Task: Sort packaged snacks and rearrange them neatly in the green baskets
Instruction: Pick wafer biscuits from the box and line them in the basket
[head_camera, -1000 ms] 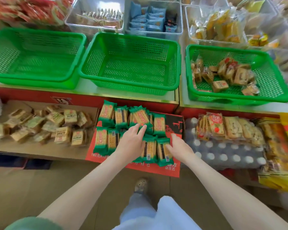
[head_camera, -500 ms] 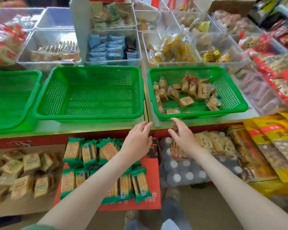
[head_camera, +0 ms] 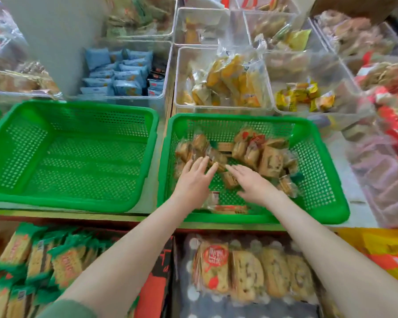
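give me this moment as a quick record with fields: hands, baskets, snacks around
left hand: open, fingers straight, inside the right green basket, at the packets
right hand: open, fingers straight, same basket, beside the left hand
basket contents: loose pile of brown snack packets
middle green basket: no packets in it
behind: clear bins with blue packets and yellow packets
below the shelf: green-wrapped crackers
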Demonstrator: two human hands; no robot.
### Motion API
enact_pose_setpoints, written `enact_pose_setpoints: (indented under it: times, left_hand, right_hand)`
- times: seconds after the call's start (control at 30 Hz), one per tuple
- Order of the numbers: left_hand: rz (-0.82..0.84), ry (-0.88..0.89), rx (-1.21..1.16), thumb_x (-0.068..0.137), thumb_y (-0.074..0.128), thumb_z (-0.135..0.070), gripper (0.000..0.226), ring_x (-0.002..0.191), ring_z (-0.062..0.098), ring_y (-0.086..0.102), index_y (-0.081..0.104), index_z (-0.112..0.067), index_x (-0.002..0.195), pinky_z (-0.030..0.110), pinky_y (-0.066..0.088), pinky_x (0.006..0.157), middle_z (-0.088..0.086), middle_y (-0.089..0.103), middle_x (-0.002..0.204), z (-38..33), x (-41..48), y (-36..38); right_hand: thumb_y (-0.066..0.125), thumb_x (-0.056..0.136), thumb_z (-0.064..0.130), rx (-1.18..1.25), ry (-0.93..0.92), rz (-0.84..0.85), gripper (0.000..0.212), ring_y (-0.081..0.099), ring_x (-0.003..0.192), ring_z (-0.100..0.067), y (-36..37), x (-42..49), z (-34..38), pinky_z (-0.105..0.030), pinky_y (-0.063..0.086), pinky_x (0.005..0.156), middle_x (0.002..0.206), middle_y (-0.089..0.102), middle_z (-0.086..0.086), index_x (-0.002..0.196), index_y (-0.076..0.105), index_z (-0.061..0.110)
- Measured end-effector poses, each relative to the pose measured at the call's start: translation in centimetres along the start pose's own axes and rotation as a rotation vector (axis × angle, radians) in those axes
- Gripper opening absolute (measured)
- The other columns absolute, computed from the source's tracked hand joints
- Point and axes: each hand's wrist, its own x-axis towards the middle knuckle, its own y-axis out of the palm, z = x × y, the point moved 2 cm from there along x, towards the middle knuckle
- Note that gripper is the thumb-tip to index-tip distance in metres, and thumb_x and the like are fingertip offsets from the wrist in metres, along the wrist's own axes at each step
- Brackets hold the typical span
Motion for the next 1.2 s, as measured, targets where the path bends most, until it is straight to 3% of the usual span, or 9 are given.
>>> enact_pose_setpoints:
  times: [0.13, 0.23, 0.33, 0.43, 0.57, 0.67, 0.8, 1.0, 1.2]
  left_hand:
    - [0.086, 0.071, 0.200, 0.093, 0.048, -0.007, 0.081, 0.149, 0.029, -0.008, -0.002, -0.021, 0.155, 0.046, -0.007, 0.118, 0.015, -0.009, 0.161, -0.5, 4.3, 1.5]
    - [0.101, 0.110, 0.273, 0.097, 0.044, -0.012, 0.075, 0.149, 0.030, -0.007, -0.004, -0.021, 0.155, 0.048, -0.010, 0.117, 0.015, -0.006, 0.161, -0.7, 6.4, 1.9]
    - [0.102, 0.094, 0.316, 0.099, 0.037, -0.013, 0.065, 0.147, 0.033, 0.010, 0.005, -0.014, 0.155, 0.050, -0.004, 0.118, 0.017, 0.015, 0.157, -1.2, 7.8, 2.1]
    - [0.060, 0.088, 0.324, 0.093, 0.047, -0.011, 0.054, 0.127, 0.035, 0.039, 0.030, -0.005, 0.145, 0.047, 0.017, 0.116, 0.017, 0.040, 0.136, -2.2, 8.6, 1.5]
    - [-0.055, 0.045, 0.277, 0.064, 0.078, -0.014, 0.056, 0.082, 0.027, 0.059, 0.062, -0.011, 0.117, 0.038, 0.047, 0.083, 0.012, 0.058, 0.100, -2.2, 7.8, 0.3]
    - [-0.139, -0.070, 0.060, 0.072, 0.074, -0.010, 0.065, 0.080, 0.034, 0.056, 0.053, -0.009, 0.134, 0.041, 0.048, 0.072, 0.020, 0.055, 0.102, -2.0, 4.8, -1.1]
    - [-0.363, -0.171, -0.175, 0.062, 0.083, -0.008, 0.063, 0.060, 0.028, 0.048, 0.063, -0.006, 0.122, 0.033, 0.040, 0.050, 0.021, 0.053, 0.083, -1.6, -0.3, -2.8]
    - [-0.356, -0.354, -0.490, 0.081, 0.075, -0.025, 0.061, 0.073, 0.027, 0.051, 0.052, -0.019, 0.138, 0.035, 0.048, 0.067, 0.007, 0.044, 0.098, 1.2, -7.9, -3.6]
    - [-0.458, -0.474, -0.641, 0.084, 0.070, -0.032, 0.059, 0.081, 0.021, 0.049, 0.050, -0.023, 0.138, 0.027, 0.040, 0.080, 0.003, 0.038, 0.102, 7.8, -18.1, -5.3]
  right_hand:
    - [0.056, 0.092, 0.010, -0.215, -0.066, 0.036, 0.089, 0.011, 0.147, -0.027, 1.7, 1.7, -1.8, -0.038, 0.017, 0.118, 0.160, 0.012, -0.010, 0.154, -0.006, 0.025]
    - [0.051, 0.093, 0.006, -0.200, -0.092, -0.034, 0.081, 0.033, 0.135, -0.031, 1.9, 1.6, -2.5, -0.038, 0.030, 0.108, 0.151, 0.030, -0.013, 0.155, 0.003, 0.027]
    - [0.054, 0.092, 0.011, -0.143, -0.106, -0.031, 0.079, 0.043, 0.121, -0.030, 1.5, 1.1, -3.1, -0.035, 0.040, 0.094, 0.142, 0.037, -0.014, 0.154, 0.009, 0.028]
    - [0.055, 0.092, 0.013, -0.087, -0.121, -0.039, 0.075, 0.045, 0.115, -0.030, 1.2, 0.2, -3.7, -0.036, 0.043, 0.090, 0.135, 0.042, -0.014, 0.154, 0.014, 0.026]
    - [0.055, 0.092, 0.010, 0.036, -0.123, -0.102, 0.072, 0.042, 0.118, -0.030, 0.9, -1.2, -3.8, -0.038, 0.042, 0.097, 0.135, 0.042, -0.014, 0.152, 0.021, 0.030]
    - [0.057, 0.093, 0.014, 0.144, -0.117, -0.196, 0.070, 0.038, 0.125, -0.031, 0.3, -2.3, -3.4, -0.039, 0.035, 0.104, 0.138, 0.039, -0.014, 0.151, 0.024, 0.035]
    - [0.061, 0.090, 0.014, 0.196, -0.082, -0.365, 0.068, 0.039, 0.123, -0.033, -1.0, -4.0, -1.9, -0.045, 0.033, 0.104, 0.134, 0.042, -0.017, 0.149, 0.032, 0.031]
    - [0.075, 0.074, 0.004, 0.204, -0.088, -0.542, 0.072, 0.052, 0.098, -0.038, -2.2, -5.5, 5.0, -0.049, 0.045, 0.087, 0.112, 0.054, -0.020, 0.140, 0.050, 0.019]
    - [0.071, 0.078, 0.011, 0.311, -0.058, -0.611, 0.066, 0.049, 0.104, -0.035, -2.6, -5.9, 17.3, -0.046, 0.041, 0.093, 0.114, 0.053, -0.016, 0.140, 0.050, 0.021]
